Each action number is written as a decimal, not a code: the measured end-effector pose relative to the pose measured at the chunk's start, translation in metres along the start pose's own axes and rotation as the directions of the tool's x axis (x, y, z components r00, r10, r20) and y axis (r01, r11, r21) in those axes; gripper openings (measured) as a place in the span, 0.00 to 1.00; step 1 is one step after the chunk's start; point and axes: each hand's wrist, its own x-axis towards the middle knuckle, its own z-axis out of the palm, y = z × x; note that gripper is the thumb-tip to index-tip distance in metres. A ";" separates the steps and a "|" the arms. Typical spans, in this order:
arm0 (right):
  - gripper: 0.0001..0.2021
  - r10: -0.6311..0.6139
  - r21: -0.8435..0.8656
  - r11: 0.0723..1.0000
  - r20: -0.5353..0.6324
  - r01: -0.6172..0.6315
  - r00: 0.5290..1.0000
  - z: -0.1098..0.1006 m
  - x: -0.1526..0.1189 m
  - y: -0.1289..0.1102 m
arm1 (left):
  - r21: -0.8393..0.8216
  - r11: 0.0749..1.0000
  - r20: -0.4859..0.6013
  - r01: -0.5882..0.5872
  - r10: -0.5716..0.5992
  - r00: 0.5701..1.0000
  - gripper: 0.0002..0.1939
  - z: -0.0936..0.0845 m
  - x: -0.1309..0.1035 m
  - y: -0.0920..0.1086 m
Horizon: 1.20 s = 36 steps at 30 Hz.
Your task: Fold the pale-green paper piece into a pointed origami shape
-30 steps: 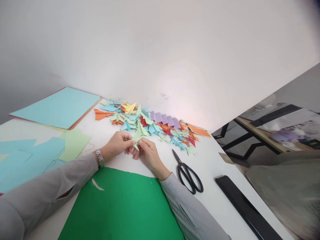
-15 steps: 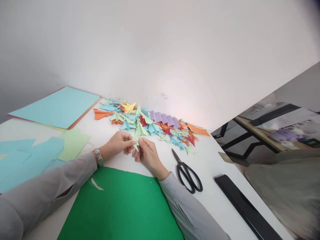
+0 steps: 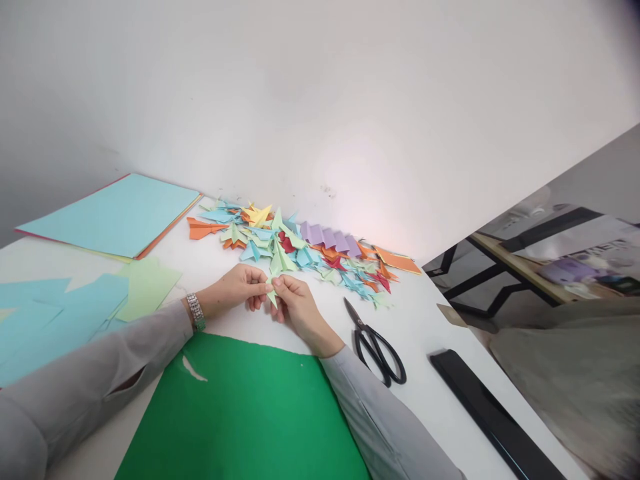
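Between my two hands is a small folded piece of light green paper, pointed at its lower end. My left hand pinches it from the left, thumb on top. From the right, my right hand pinches it with thumb and fingers. Both hands are held over the white table, just above the far edge of a green sheet. Right behind them lies a pile of small folded paper planes in green, blue, orange, yellow and red. My fingers hide part of the folded paper.
Black-handled scissors lie right of my right hand. A long black bar-shaped object rests near the table's right edge. Zigzag-folded purple paper lies in the pile. At left are loose blue sheets, green paper and a stacked paper pad.
Both hands keep their hold on the green paper. The fingers have shifted slightly, with the right thumb closer to the left one, and the paper's point sits a little lower.
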 end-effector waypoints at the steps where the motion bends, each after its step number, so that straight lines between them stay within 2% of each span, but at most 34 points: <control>1: 0.21 0.005 0.002 1.000 -0.004 -0.005 1.000 0.000 0.000 -0.001 | -0.009 1.000 0.008 -0.002 0.003 1.000 0.19 0.000 0.000 -0.001; 4: 0.21 0.003 0.018 1.000 -0.016 -0.002 1.000 0.001 -0.001 -0.003 | -0.042 0.999 0.022 -0.006 0.007 1.000 0.19 0.000 0.001 -0.001; 8: 0.21 -0.040 0.016 0.999 -0.039 0.041 0.998 0.002 0.000 -0.003 | -0.073 0.997 -0.017 0.002 -0.004 1.000 0.18 0.002 0.000 0.001; 12: 0.21 -0.094 -0.011 0.996 -0.058 0.094 0.994 0.002 0.000 -0.001 | -0.011 1.000 -0.046 0.005 -0.005 0.999 0.14 0.003 -0.002 0.002; 20: 0.23 -0.086 0.025 0.996 -0.064 0.087 0.994 0.002 0.000 -0.002 | 0.017 1.000 -0.052 0.007 -0.006 0.999 0.12 0.002 -0.004 0.002; 28: 0.26 -0.047 -0.176 0.983 0.012 0.048 0.999 0.001 -0.004 -0.010 | 0.072 0.997 0.065 0.014 -0.018 0.998 0.10 0.001 -0.002 0.001; 36: 0.27 -0.039 -0.101 0.994 0.082 0.047 0.996 -0.004 -0.002 -0.009 | -0.002 1.000 0.122 0.000 0.001 0.992 0.10 -0.003 -0.002 0.000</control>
